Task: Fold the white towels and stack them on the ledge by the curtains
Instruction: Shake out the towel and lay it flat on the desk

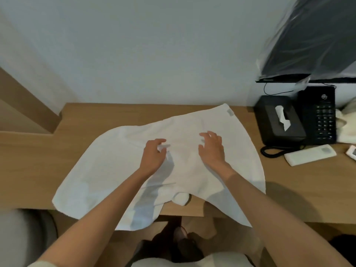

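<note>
Towel: the white towel (119,160) lies spread open on the wooden table (34,160). It appears to be a single layer. Its near edge hangs over the table's front, and its far right corner, which carries a small label, points toward the wall.
Left hand: the left hand (153,157) is over the middle of the towel with its fingers bent downward and a shadow on the cloth beside it. Whether it pinches the cloth or only touches it cannot be told.
Right hand: the right hand (212,149) is palm down near the left one, fingers spread and lightly arched, gripping nothing. It is unclear whether it touches the towel or hangs just above it.
Lump: a small white roll (181,198) sits at the towel's near edge, between the forearms. It could be part of this towel or another piece.
Bystanders: a black tissue box (281,120), a telephone (319,116) and a white remote (310,155) stand to the right, apart from the towel.
Done so far: judging by the flat cloth, the towel has been laid out for folding, and no fold shows yet.
Left to do: every fold of this towel, its transfer to the ledge, and any further towels.
Stack: no folded stack is in view, and the ledge by the curtains cannot be picked out with confidence.
Stage: early.
</note>
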`<state>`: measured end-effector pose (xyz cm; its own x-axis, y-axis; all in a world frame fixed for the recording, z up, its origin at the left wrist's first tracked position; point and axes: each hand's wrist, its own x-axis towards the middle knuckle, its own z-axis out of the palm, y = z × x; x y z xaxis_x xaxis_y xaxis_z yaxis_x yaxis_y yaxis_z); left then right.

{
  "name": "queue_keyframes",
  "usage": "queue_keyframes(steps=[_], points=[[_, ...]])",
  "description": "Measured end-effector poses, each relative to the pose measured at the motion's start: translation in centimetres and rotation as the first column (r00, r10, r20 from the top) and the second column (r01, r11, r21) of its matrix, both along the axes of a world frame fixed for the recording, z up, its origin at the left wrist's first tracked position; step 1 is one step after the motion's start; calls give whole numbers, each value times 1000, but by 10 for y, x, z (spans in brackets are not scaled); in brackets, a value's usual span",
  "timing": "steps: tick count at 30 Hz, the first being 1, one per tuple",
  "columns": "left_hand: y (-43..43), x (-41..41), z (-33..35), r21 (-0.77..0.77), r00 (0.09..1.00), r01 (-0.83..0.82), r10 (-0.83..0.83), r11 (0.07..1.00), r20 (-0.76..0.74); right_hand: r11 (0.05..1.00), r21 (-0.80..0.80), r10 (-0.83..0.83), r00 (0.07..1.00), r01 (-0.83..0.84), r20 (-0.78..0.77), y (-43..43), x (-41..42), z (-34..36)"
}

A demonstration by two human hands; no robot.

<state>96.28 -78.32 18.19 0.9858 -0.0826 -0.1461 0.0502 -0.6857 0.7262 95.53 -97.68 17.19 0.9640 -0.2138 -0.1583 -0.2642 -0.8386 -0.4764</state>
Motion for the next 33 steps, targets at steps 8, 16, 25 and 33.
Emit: queue_keyframes(steps=[8,16,25,33], points=[[131,-21,-16,257,838,-526,546,811,-11,933,158,333,942,-323,-40,105,13,-2],[246,-46,-41,446,539,-633,774,633,-332,792,160,592,806,-588,33,239,47,5],[311,-25,-59,103,725,-529,511,842,-462,746,32,641,706,-665,-301,334,86,-22],[330,42,7,-69,935,-308,315,949,161,893,0,426,844,-450,-327,322,110,-19]])
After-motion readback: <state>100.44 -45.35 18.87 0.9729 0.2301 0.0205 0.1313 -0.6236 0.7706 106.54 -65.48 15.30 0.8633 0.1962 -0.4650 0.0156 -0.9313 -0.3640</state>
